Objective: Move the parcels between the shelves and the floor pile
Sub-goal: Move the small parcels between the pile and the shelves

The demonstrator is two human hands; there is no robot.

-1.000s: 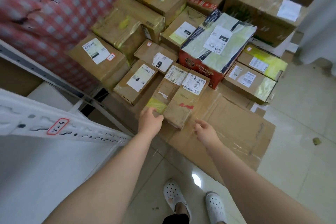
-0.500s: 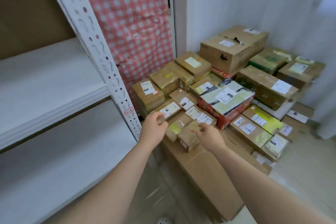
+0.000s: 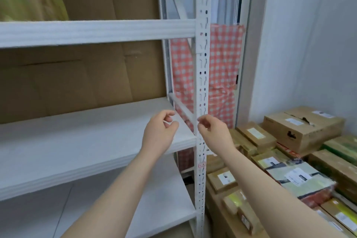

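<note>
White shelf (image 3: 87,137) meets its slotted post (image 3: 201,83); parcels (image 3: 301,131) crowd the floor beside. Left hand (image 3: 160,133) and right hand (image 3: 214,131) hover loosely curled, empty.

Nothing here can be read. A small red-outlined sticker (image 3: 202,164) on the white shelf upright (image 3: 201,83), low in the centre of the frame, is too blurred to make out. At the lower right, white shipping labels lie on a small brown parcel (image 3: 216,183), a green-wrapped parcel (image 3: 313,185) and a large carton (image 3: 305,139), their dark print mere smudges. A dark logo (image 3: 291,135) on the carton's front is likewise illegible.
</note>
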